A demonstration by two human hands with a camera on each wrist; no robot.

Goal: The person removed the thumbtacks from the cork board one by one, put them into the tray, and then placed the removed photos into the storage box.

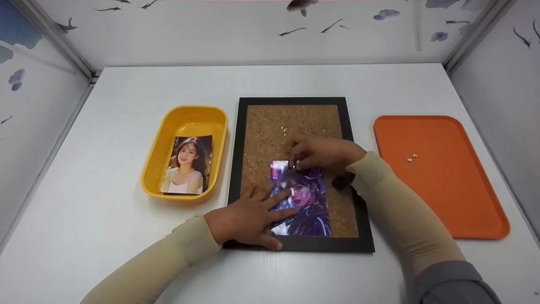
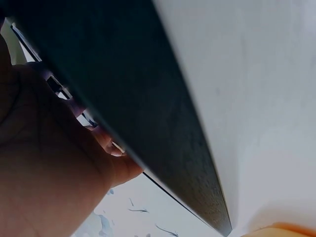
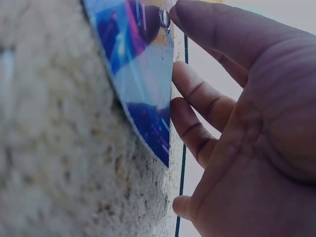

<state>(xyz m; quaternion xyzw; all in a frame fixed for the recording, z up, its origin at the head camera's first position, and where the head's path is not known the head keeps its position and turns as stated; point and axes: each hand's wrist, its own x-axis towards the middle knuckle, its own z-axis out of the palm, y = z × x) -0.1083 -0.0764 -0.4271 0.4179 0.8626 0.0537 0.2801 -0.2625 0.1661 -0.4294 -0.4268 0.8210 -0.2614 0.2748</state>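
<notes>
A glossy purple photo print lies on the lower part of a black-framed cork board. My left hand has its fingers spread over the print's left side, with the thumb on the frame's lower border. At the print's top edge, my right hand pinches a small silver pushpin between thumb and fingers. The thumb tip meets the pin's round head in the right wrist view, while the other fingers lie along the print and cork. The pin's point is hidden.
Left of the board stands a yellow tub with a portrait photo in it. An orange tray lies to the right, holding two silver pushpins. Small shiny spots show on the upper cork. Patterned panels border the white table.
</notes>
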